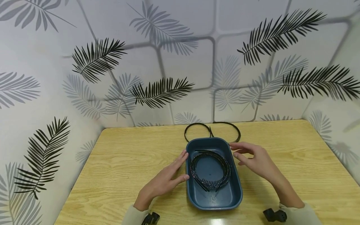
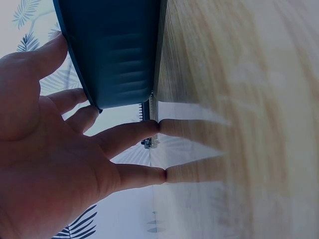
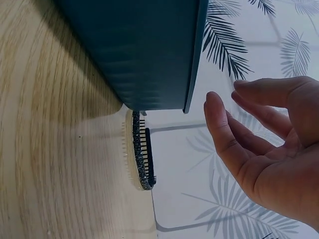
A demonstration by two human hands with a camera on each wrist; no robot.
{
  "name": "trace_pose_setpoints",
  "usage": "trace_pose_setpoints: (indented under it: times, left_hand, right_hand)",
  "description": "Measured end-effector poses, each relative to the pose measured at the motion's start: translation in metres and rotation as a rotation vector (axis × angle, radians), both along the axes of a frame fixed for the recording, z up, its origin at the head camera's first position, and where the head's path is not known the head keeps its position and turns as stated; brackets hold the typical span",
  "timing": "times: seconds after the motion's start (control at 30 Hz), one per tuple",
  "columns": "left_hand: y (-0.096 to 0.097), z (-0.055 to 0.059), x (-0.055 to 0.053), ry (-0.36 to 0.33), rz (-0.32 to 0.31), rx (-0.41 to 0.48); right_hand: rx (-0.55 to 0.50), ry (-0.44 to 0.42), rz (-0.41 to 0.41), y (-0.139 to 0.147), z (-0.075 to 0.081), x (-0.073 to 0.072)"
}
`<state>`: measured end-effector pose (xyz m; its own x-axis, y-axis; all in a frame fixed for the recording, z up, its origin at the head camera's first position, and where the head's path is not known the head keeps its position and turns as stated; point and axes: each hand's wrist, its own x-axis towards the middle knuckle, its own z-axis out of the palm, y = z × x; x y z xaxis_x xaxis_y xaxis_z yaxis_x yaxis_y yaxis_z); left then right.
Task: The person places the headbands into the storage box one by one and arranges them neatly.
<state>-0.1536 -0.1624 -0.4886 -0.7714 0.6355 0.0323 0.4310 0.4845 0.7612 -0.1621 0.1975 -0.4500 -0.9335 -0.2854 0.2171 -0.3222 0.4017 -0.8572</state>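
Note:
A blue plastic tray (image 1: 215, 203) stands on the table between both hands. Inside it, several black toothed headbands (image 1: 227, 172) lie stacked in a ring, some glittery. My left hand (image 1: 163, 182) is at the tray's left side, fingers spread. In the left wrist view its thumb and two fingertips meet the rim, while the other two fingers touch the tabletop. Beside the right rim is my right hand (image 1: 257, 159), fingers loosely bent and holding nothing; the right wrist view shows a gap between its fingertips and the tray (image 3: 134, 59).
Behind the tray, a black headband (image 1: 195, 124) lies on the left and another headband (image 1: 239, 132) on the right, near the wall. The wooden table (image 1: 129, 162) stretches out on both sides. A patterned wall covering (image 1: 194, 68) with leaf prints rises at the table's back edge.

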Motion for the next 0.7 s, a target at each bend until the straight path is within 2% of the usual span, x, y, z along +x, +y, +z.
trace_pose_setpoints:
  times: [0.7]
  left_hand:
    - [0.000, -0.002, 0.000, 0.005, 0.003, 0.009]
  right_hand:
    - [-0.079, 0.003, -0.100, 0.010, -0.009, -0.011]
